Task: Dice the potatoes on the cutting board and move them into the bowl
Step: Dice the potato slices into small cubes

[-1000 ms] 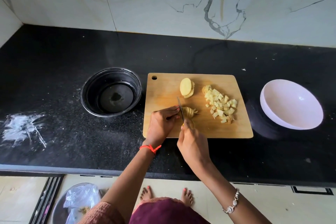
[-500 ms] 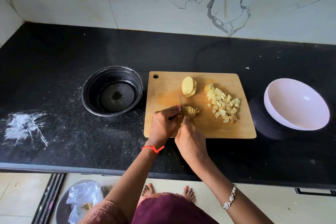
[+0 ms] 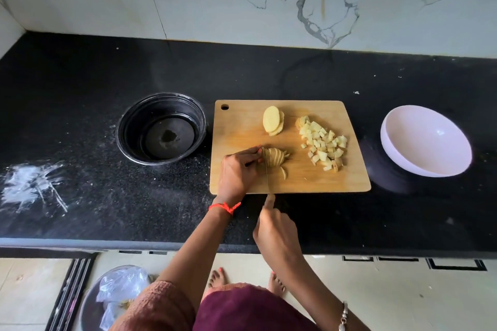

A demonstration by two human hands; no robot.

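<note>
A wooden cutting board (image 3: 242,126) lies on the black counter. On it my left hand (image 3: 236,172) holds a stack of potato slices (image 3: 275,158) with curled fingertips. My right hand (image 3: 274,228), just off the board's near edge, grips a knife (image 3: 267,172) whose blade lies against the slices, the index finger stretched along it. A stack of uncut slices (image 3: 273,119) sits at the board's far middle. A heap of diced potato (image 3: 324,142) lies at its right. A white bowl (image 3: 427,142), nothing in it, stands right of the board.
A black bowl (image 3: 161,129) stands left of the board. A white powdery smear (image 3: 29,185) marks the counter at far left. A marble wall backs the counter. Below the counter edge, a steel basin with a plastic bag (image 3: 118,293) sits on the floor.
My right hand has drawn back toward me, off the board's near edge, pulling the knife through the slices. A cut strip now lies beside the stack. My left hand stays put.
</note>
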